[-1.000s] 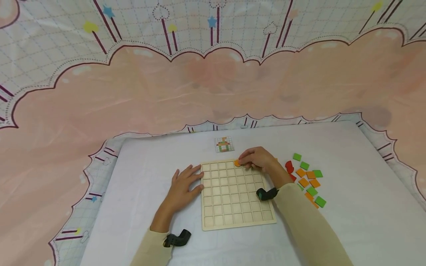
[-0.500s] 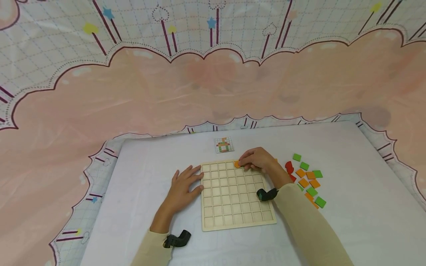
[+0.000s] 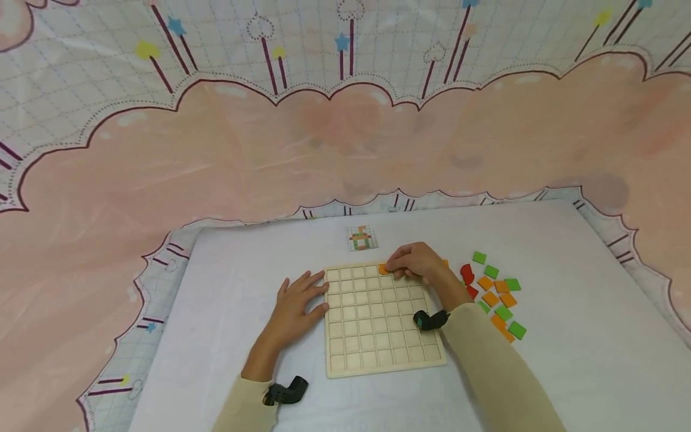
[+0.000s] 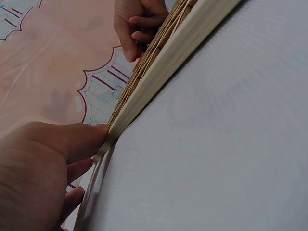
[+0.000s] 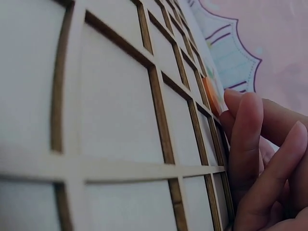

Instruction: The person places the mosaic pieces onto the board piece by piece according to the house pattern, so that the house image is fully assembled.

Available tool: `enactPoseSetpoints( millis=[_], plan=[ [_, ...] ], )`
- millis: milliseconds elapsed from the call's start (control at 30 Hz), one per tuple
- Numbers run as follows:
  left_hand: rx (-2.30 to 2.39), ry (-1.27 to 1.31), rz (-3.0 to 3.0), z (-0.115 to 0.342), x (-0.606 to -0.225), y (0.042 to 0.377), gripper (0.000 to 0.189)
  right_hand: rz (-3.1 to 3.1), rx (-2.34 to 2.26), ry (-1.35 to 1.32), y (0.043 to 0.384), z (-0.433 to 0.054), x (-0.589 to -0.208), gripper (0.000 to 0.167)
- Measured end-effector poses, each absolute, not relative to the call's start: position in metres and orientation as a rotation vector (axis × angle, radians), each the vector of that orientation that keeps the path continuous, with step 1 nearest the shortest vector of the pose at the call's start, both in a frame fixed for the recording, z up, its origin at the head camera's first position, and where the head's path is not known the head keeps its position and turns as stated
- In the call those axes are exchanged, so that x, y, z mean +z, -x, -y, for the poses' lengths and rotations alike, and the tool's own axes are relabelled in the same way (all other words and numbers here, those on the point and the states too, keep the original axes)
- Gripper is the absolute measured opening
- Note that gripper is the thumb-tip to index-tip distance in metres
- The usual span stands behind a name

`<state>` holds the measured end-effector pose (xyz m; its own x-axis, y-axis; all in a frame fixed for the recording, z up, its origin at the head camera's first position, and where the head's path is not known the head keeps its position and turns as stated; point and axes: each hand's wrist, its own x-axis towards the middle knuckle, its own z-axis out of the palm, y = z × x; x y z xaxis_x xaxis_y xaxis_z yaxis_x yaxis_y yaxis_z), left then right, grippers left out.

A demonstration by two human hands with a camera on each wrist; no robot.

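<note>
A square wooden grid board (image 3: 360, 329) lies on the white table. My left hand (image 3: 294, 309) rests at its left edge with fingers spread, and in the left wrist view the thumb (image 4: 86, 139) touches the board's side. At the far edge, my right hand (image 3: 417, 264) pinches a small orange tile (image 3: 383, 269) with a rounded outline, at a square in the top row. In the right wrist view the orange tile (image 5: 211, 96) shows at the fingertips, partly hidden by them. The other squares in sight hold no tiles.
Beyond the board lies a small card (image 3: 361, 237) printed with a coloured grid pattern. Right of the right forearm are scattered green tiles (image 3: 504, 312), orange tiles (image 3: 490, 299) and red pieces (image 3: 467, 274). Some tiles are partly hidden by the right arm. A patterned cloth (image 3: 270, 162) surrounds the table.
</note>
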<state>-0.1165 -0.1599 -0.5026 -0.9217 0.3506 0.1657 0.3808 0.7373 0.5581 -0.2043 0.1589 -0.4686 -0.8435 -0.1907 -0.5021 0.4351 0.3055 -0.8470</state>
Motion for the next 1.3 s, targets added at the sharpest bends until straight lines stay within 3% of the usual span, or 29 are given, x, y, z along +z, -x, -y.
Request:
enactPoseSetpoints(
  millis=[467, 733, 1300],
  plan=[
    [-0.957, 0.584, 2.915, 0.162, -0.502, 0.114, 0.045, -1.986, -1.674, -0.07, 0.199, -0.172, -0.462, 0.03],
    [-0.975, 0.593, 2.906, 0.162, -0.502, 0.114, 0.045, -2.298, -1.33, 0.188, 0.19, -0.209, -0.437, 0.041],
    [-0.986, 0.599, 2.916, 0.162, -0.501, 0.114, 0.046, -2.546, -0.912, 0.489, 0.166, -0.267, -0.442, 0.02]
  ],
)
